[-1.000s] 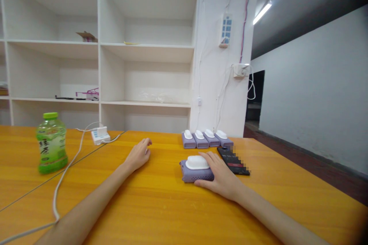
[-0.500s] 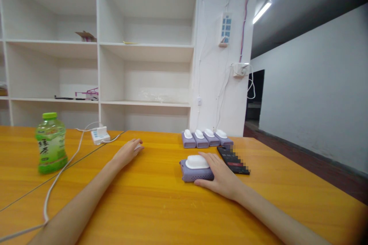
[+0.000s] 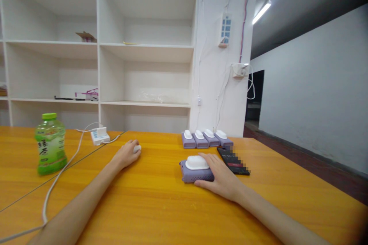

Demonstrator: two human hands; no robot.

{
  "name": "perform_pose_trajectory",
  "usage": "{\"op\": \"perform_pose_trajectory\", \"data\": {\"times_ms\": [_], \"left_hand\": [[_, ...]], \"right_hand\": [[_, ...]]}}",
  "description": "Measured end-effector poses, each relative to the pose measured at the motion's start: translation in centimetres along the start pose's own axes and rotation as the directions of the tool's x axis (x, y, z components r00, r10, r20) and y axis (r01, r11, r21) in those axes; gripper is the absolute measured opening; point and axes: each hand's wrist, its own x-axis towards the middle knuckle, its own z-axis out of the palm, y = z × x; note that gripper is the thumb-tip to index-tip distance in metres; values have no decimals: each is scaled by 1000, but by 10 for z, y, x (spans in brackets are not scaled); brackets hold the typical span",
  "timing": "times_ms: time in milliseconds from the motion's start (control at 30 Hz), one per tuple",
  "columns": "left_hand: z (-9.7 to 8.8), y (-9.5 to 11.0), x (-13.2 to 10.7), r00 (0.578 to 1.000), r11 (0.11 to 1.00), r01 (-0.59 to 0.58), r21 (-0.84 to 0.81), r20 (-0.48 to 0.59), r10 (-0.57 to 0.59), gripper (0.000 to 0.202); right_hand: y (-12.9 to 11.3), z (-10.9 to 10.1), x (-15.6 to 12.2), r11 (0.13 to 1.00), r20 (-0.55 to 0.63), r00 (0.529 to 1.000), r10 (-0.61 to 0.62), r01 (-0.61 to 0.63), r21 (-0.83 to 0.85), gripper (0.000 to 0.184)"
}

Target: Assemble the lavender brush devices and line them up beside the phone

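My right hand (image 3: 220,176) rests on the orange table (image 3: 161,206) with its fingers wrapped round the right side of a purple case with a white rounded top (image 3: 195,168). My left hand (image 3: 126,154) lies further left on the table, its fingers curled over a small white object (image 3: 137,148) that shows at the fingertips. Several more purple cases with white tops (image 3: 205,139) stand in a row behind the held one. A dark phone (image 3: 233,160) lies just right of my right hand.
A green drink bottle (image 3: 50,143) stands at the left. A white power strip (image 3: 100,135) with a white cable (image 3: 61,172) runs across the left of the table. White shelves (image 3: 97,46) rise behind; a dark floor drops off at the right.
My left hand has drawn back to the left and closed over a small white object. My right hand and the purple case have stayed put.
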Motion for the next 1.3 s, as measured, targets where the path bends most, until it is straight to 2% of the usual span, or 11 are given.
{"op": "perform_pose_trajectory", "data": {"times_ms": [200,300,467,667,800,900,1000,1100,1200,1267,1300], "left_hand": [[2,11,-4,998,998,53,44,-30,-52,28],[2,13,-3,998,997,57,46,-31,-55,22],[2,11,0,998,999,43,27,-36,-42,18],[2,3,1,999,1000,13,-9,-38,-13,25],[-6,-1,-2,998,1000,17,-12,-62,-18,18],[-17,6,-3,993,1000,13,-15,-121,-15,20],[-28,31,-6,988,994,-85,-64,-136,76,30],[-30,78,-18,965,948,-262,-179,-44,259,37],[-25,137,-41,897,859,-395,-326,66,438,50],[-22,169,-54,838,789,-446,-421,111,533,75],[-21,181,-58,819,746,-425,-513,132,558,85]], "right_hand": [[-2,-1,0,1000,-1,1000,5,-5,6,82],[-1,-1,0,1000,0,1000,10,-10,5,82],[0,0,0,1000,5,1000,9,-9,-7,82],[-1,0,-1,1000,8,1000,8,-8,1,82],[1,0,-1,1000,6,1000,13,-13,29,85],[3,1,-1,998,4,1000,25,-26,60,90],[3,2,-1,994,4,999,50,-50,99,94],[-1,6,-1,987,-3,998,61,-60,150,96],[-8,13,-2,975,-13,998,65,-61,214,91],[-13,16,-4,965,-15,997,72,-65,255,89],[-15,16,-4,959,-14,997,70,-64,276,88]]}}
